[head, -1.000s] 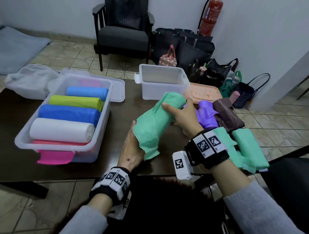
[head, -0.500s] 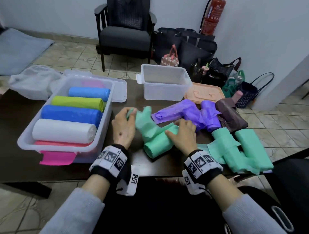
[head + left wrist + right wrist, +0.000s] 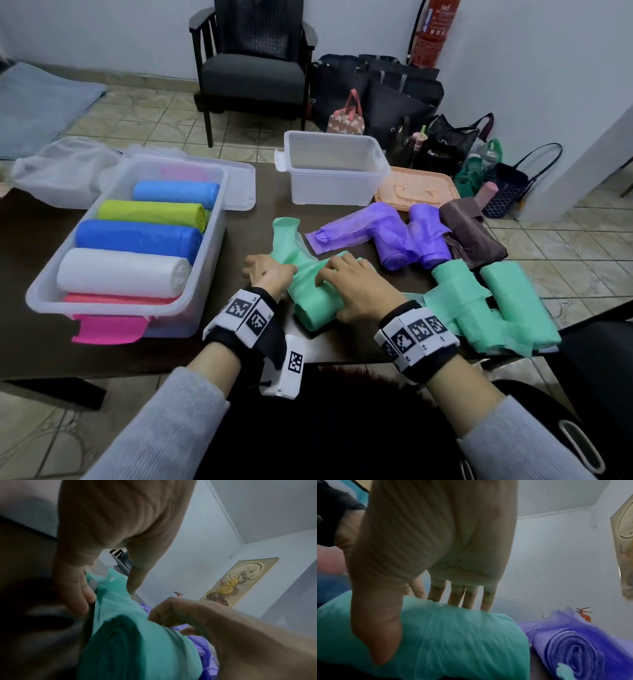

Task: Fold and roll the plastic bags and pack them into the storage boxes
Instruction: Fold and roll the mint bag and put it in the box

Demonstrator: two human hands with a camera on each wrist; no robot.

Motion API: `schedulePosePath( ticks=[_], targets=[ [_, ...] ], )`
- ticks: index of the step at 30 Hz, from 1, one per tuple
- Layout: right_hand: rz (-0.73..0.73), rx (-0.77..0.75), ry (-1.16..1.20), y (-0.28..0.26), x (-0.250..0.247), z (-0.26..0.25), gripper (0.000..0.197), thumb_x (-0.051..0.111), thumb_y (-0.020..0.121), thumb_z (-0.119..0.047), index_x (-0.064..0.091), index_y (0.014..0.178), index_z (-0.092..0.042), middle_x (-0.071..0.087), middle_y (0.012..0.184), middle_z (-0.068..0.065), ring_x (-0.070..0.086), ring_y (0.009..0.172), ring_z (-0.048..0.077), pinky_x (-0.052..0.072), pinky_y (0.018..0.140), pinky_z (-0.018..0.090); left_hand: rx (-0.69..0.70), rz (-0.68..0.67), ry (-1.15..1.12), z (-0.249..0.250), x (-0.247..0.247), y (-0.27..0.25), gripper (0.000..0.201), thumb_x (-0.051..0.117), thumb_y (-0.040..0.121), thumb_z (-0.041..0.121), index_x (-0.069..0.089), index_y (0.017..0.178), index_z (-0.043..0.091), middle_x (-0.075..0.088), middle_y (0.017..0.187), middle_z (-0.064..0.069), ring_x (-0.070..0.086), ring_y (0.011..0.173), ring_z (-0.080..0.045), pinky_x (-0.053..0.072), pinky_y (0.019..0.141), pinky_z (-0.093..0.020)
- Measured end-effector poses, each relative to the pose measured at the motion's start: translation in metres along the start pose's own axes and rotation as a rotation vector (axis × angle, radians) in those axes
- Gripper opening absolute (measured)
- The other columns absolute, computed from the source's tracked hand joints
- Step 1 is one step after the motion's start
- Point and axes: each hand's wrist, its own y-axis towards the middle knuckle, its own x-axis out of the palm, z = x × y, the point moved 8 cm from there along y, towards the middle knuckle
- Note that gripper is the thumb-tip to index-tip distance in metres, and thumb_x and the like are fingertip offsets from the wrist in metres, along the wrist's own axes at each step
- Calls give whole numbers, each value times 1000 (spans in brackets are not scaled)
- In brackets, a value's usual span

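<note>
A green plastic bag roll (image 3: 315, 305) lies on the dark table (image 3: 41, 236) in front of me, its loose tail (image 3: 286, 233) stretching away. My right hand (image 3: 352, 284) lies flat on top of the roll (image 3: 453, 635) with straight fingers (image 3: 469, 596). My left hand (image 3: 270, 274) holds the tail beside the roll, with the plastic (image 3: 113, 592) between thumb and fingers (image 3: 75, 595). The large clear storage box (image 3: 205, 294) at left holds white, blue, lime and pink rolls. A smaller clear box (image 3: 332, 185) stands empty at the back.
Purple rolls (image 3: 394, 236), a brown bag bundle (image 3: 469, 233) and more green rolls (image 3: 507, 301) lie on the right. A peach lid (image 3: 418, 188) and a clear lid (image 3: 239, 185) rest near the boxes. A chair (image 3: 253, 75) and bags stand on the floor beyond.
The green roll, held up in both hands a second ago, now lies on the table. My right hand has flattened on it and my left has slid down the tail.
</note>
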Motion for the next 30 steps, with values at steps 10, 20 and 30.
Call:
schedulePosePath(
  ticks=[10, 20, 30],
  targets=[
    [-39, -41, 85, -6, 8, -6, 63, 69, 70, -27, 49, 129, -27, 53, 119, -2, 45, 111, 20, 33, 92, 33, 52, -307, 370, -8, 28, -8, 47, 70, 78, 31, 59, 114, 2, 65, 112, -17, 66, 95, -28, 56, 79, -35],
    [-55, -70, 116, -11, 10, -14, 57, 68, 69, -26, 52, 124, -26, 57, 113, 0, 47, 108, 22, 32, 92, 35, 75, -222, -364, 40, 8, 6, 49, 83, 67, 13, 60, 110, 4, 66, 102, -12, 64, 85, -25, 54, 82, -39],
    [-93, -70, 172, -3, 18, -23, 54, 70, 68, -29, 55, 119, -28, 58, 112, -2, 50, 107, 22, 36, 88, 37, 286, -94, -189, 95, -30, 6, 27, 79, 73, 31, 56, 69, 19, 62, 92, -7, 62, 89, -22, 51, 82, -33]
  ],
)
